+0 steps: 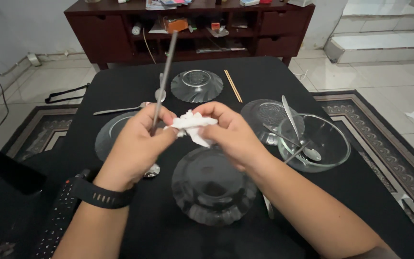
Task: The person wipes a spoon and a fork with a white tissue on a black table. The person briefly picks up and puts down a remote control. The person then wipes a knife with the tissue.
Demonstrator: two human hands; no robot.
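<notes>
At the centre of the black tabletop (120,81), the left hand (137,144) has its grip closed around a long metal utensil (165,72), handle pointing to 12 o'clock. The right hand (231,132) pinches a white tissue (192,125) beside it. Wiping looks midway; the cutlery in the glass bowl (334,144) at 3 o'clock seems untouched.

Even, soft daylight (brightest top right); sharp centre, edges warped.

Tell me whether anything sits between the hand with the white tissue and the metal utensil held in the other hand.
Nothing visible does. The right hand presses the white tissue toward the metal utensil, which the left hand grips upright. The tissue appears to reach the left hand's fingers; actual contact with the handle cannot be told.
</notes>
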